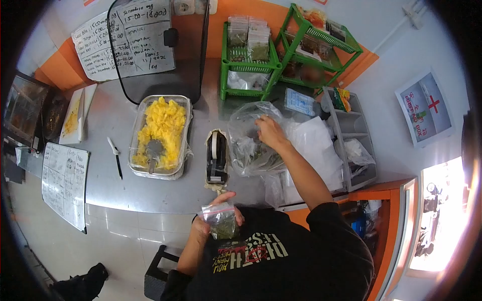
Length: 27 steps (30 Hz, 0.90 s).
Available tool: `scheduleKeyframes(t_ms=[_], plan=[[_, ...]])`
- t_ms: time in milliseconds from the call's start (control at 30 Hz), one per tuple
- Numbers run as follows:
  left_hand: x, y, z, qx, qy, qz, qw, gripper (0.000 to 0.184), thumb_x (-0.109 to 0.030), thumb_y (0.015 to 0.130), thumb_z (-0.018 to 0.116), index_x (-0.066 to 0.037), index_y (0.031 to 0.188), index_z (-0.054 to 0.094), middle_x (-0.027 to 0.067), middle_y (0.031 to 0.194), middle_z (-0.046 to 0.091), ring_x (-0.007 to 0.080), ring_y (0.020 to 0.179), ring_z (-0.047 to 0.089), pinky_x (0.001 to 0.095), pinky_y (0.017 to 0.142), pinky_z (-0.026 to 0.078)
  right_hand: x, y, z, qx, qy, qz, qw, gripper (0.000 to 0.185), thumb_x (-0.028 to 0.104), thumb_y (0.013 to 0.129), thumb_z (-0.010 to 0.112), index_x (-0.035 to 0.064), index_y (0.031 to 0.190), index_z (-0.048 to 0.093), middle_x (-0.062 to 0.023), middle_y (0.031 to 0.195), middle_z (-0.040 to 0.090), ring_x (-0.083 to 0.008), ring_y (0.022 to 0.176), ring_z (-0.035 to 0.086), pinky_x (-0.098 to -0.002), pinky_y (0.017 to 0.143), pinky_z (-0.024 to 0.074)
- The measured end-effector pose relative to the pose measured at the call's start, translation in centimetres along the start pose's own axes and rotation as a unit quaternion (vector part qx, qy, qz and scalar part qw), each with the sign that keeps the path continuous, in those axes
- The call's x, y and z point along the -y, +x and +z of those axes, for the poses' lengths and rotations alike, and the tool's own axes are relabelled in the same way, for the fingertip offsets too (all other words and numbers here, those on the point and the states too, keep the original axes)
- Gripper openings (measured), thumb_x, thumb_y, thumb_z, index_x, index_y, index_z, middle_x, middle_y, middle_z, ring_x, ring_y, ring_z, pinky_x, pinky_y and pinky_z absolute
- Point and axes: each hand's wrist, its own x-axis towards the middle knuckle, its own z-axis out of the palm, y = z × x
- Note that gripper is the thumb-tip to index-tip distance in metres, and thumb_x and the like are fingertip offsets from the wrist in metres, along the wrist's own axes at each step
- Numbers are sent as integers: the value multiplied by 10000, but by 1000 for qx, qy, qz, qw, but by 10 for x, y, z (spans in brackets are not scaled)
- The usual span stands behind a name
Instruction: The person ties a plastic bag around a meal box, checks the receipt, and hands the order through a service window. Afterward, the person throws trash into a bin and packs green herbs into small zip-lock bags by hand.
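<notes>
My left hand [203, 226] is close to my body at the table's front edge. It grips a small clear zip bag [225, 226] with a pink-red seal line and dark green shreds at the bottom. My right hand [271, 132] is stretched out over a large clear plastic bag [241, 158] on the table. Its fingers are bent and pinch at the film of that bag; their tips are partly hidden. More green bits show dimly through the large bag. A black tape dispenser [217, 158] stands just left of the large bag.
A lidless tray [131, 153] of yellow pieces with a scoop stands left. Green racks [273, 78] with filled bags rise at the back. White sheets [314, 160] and a grey divided organizer [346, 118] lie right. A marker [118, 163] and whiteboard [64, 185] are at left.
</notes>
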Motion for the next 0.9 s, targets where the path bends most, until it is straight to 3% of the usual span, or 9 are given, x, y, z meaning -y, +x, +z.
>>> scheduleKeyframes(t_ms=[33, 67, 167, 267, 467, 567, 667, 767, 900], plan=[[1, -1, 1, 0, -12, 5, 1000, 1114, -514, 669, 857, -116, 1539, 287, 229, 958, 641, 388, 933, 635, 537, 919, 423, 6, 3, -1, 40, 33, 0, 999, 319, 132, 806, 723, 40, 1107, 673, -205, 1159, 653, -413, 1068, 628, -476, 911, 513], [1, -2, 3, 10, -13, 6, 1000, 1112, -544, 660, 862, -145, 1536, 305, 174, 941, 618, 356, 932, 624, 534, 907, 414, 13, 8, -2, 126, 7, 85, 988, 380, 157, 819, 715, 15, 1162, 635, -206, 1116, 667, -421, 1071, 633, -494, 902, 526], [2, -1, -3, 15, -4, 6, 1000, 1133, -595, 646, 858, -156, 1532, 304, 154, 982, 607, 339, 966, 621, 543, 924, 428, 29, 3, 5, -4, -71, 158, 985, 436, 173, 819, 717, -32, 1186, 600, -226, 1046, 690, -427, 1045, 650, -501, 881, 540], [3, 1, -6, -15, 2, 21, 1000, 1133, -633, 639, 848, -153, 1516, 315, 137, 999, 600, 332, 968, 622, 546, 949, 442, 18, 18, 13, 39, -128, 169, 976, 450, 129, 823, 694, -63, 1210, 568, -257, 1084, 679, -418, 1055, 655, -497, 884, 544], [5, -1, 2, -91, 5, 27, 995, 1126, -603, 626, 869, -154, 1498, 316, 125, 983, 597, 323, 971, 624, 535, 952, 473, 11, 25, 4, 64, -119, 178, 975, 319, 55, 804, 642, -6, 1117, 653, -201, 1102, 697, -371, 1061, 668, -487, 871, 543], [6, -3, 4, -71, 30, -2, 997, 1116, -570, 633, 875, -139, 1494, 312, 125, 989, 594, 318, 971, 625, 536, 947, 484, 24, 19, -16, 49, -35, 197, 979, 236, 17, 797, 617, -2, 1023, 683, -165, 1039, 713, -291, 985, 693, -423, 822, 547], [0, -2, 9, -109, 17, 7, 994, 1085, -538, 640, 879, -131, 1480, 327, 125, 996, 592, 321, 975, 623, 525, 944, 487, 40, 3, -50, -22, 237, 165, 957, 167, -32, 803, 582, -9, 938, 676, -132, 946, 709, -220, 879, 686, -349, 776, 537], [1, 1, 6, -109, -46, 33, 992, 1064, -435, 660, 900, -77, 1480, 325, 152, 1046, 590, 330, 1015, 603, 471, 923, 466, 50, -22, -83, -27, 525, 137, 840, 111, -46, 815, 586, -1, 901, 640, -90, 914, 686, -176, 815, 662, -315, 758, 527], [0, 11, -2, -147, -43, 28, 988, 1035, -449, 701, 874, -86, 1488, 308, 139, 1078, 583, 316, 1042, 597, 446, 933, 483, 86, -66, -125, 34, 704, 95, 703, 135, -41, 855, 591, 40, 955, 630, -5, 893, 637, -101, 862, 604, -263, 802, 469]])
